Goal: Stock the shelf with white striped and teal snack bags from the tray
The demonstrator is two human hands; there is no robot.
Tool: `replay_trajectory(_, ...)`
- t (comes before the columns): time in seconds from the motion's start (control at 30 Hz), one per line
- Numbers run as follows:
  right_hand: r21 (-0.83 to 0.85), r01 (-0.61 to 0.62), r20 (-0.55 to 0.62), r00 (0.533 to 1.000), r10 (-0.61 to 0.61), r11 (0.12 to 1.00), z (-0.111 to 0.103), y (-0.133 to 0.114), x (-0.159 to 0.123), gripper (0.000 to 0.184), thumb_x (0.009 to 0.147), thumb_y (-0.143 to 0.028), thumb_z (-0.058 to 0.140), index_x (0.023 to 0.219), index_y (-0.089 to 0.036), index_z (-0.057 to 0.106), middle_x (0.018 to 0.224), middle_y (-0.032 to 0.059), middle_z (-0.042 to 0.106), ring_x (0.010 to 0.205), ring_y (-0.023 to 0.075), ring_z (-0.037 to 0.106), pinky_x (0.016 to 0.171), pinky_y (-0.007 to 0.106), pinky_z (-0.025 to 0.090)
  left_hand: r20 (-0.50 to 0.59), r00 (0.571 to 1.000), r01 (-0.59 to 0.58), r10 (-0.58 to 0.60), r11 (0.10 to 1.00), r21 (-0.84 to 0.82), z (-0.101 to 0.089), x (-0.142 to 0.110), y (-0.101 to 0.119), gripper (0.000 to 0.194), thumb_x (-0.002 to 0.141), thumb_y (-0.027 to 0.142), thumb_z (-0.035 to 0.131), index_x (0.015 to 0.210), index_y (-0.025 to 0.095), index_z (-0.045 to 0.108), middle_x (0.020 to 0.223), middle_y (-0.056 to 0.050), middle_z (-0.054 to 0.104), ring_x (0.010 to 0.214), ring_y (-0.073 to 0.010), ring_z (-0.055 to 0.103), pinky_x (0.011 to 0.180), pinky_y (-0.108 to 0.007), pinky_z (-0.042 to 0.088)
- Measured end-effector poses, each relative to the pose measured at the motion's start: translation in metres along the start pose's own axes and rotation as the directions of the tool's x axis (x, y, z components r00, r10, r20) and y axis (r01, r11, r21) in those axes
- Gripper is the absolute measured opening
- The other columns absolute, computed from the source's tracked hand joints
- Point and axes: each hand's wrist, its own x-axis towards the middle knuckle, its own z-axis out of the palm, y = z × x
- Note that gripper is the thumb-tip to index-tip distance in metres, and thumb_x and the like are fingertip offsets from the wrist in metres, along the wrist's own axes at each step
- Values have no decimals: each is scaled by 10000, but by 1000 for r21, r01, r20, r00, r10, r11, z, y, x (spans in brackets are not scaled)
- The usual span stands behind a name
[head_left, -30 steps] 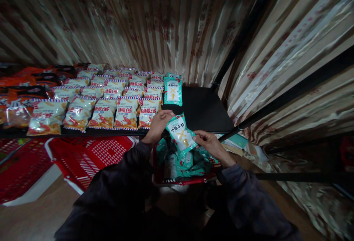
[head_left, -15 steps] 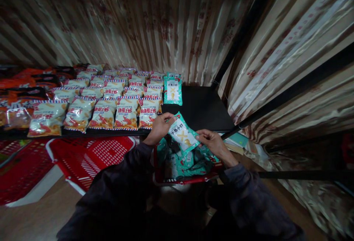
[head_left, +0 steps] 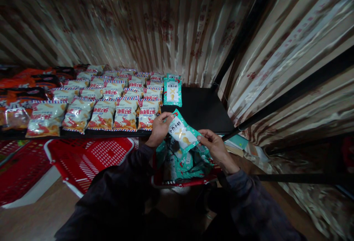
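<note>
A teal and white snack bag [head_left: 182, 134] is stretched between my two hands, tilted with its left end higher. My left hand [head_left: 160, 128] pinches its upper left corner, while my right hand [head_left: 217, 147] grips the lower right edge. Below it, a red shopping basket [head_left: 179, 183] holds several more teal snack bags [head_left: 184, 164], partly hidden by the held one. On the black shelf [head_left: 206, 108] in front, a matching teal bag [head_left: 173, 91] lies face up with another behind it.
Rows of white and orange snack bags [head_left: 125, 114] fill the shelf's left part, with orange and black packets [head_left: 29, 80] beyond. An empty-looking red basket [head_left: 91, 156] stands at lower left. Black metal bars [head_left: 290, 90] cross on the right, before a striped curtain [head_left: 177, 23].
Both hands still hold the teal bag. It has shifted slightly up and turned a little, its upper left corner rising. The shelf items look unchanged.
</note>
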Motion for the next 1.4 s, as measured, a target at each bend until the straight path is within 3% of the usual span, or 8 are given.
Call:
replay_trajectory(0.2, -156, 210, -124, 965, -230, 965, 2, -18, -12, 357, 697, -526, 763, 865, -220, 691, 738, -5, 654, 502, 108, 541, 472, 247, 482, -103, 962, -247, 251, 968, 52, 6, 5, -1, 66, 684, 280, 734, 680, 214, 740, 783, -15, 651, 838, -177, 592, 824, -288, 461)
replay_trajectory(0.3, -237, 322, -136, 923, -360, 916, 3, -23, -19, 268, 785, -468, 709, 907, -230, 713, 822, 12, 649, 515, 108, 567, 455, 246, 505, -131, 944, -292, 304, 951, 103, 9, 7, -1, 62, 696, 282, 735, 698, 225, 760, 759, -14, 618, 820, -171, 574, 806, -287, 457)
replay_trajectory(0.47, -386, 454, -87, 849, -521, 803, 1, -26, -25, 190, 883, -376, 626, 965, -245, 736, 913, 47, 659, 561, 118, 591, 448, 249, 532, -53, 978, -202, 202, 979, 6, 17, 3, 4, 144, 708, 349, 728, 734, 210, 756, 718, -2, 639, 739, -155, 569, 692, -255, 469)
replay_trajectory(0.6, -524, 595, 27, 727, -686, 610, 1, -26, -28, 177, 913, -261, 587, 985, -262, 749, 890, 60, 675, 710, 166, 646, 528, 268, 554, 18, 998, -59, 61, 993, -103, 20, -1, 6, 205, 695, 382, 731, 750, 185, 715, 711, 2, 663, 707, -159, 601, 677, -268, 498)
replay_trajectory(0.77, -601, 718, 224, 574, -788, 352, 7, -24, -33, 293, 931, -131, 522, 1076, -284, 726, 889, 61, 679, 775, 166, 666, 632, 282, 566, 89, 992, -74, 88, 986, -148, 15, -2, 3, 169, 706, 322, 699, 789, 175, 708, 786, -19, 700, 770, -174, 641, 747, -279, 522)
replay_trajectory(0.93, -636, 747, 343, 500, -795, 195, 12, -21, -33, 335, 911, -63, 517, 1096, -261, 712, 875, 61, 667, 796, 167, 637, 681, 289, 540, 170, 983, -28, 75, 964, -265, 10, -3, 3, 233, 749, 362, 623, 842, 171, 718, 892, -58, 727, 892, -208, 665, 796, -292, 526)
replay_trajectory(1.17, -669, 741, 455, 471, -756, 59, 23, -10, -28, 294, 934, -70, 486, 1059, -218, 708, 861, 72, 658, 826, 176, 587, 695, 286, 490, 142, 989, 87, -38, 930, -357, 22, -12, 1, 334, 745, 421, 703, 961, 168, 673, 927, -62, 702, 907, -205, 656, 807, -294, 515)
replay_trajectory(1.4, -690, 723, 545, 507, -668, -14, 36, 0, -27, 258, 946, -83, 492, 1043, -209, 695, 872, 58, 655, 823, 165, 571, 649, 253, 457, 115, 977, 210, -181, 908, -363, 33, -13, -11, 246, 745, 416, 722, 745, 181, 648, 673, -48, 649, 793, -231, 653, 714, -317, 539)
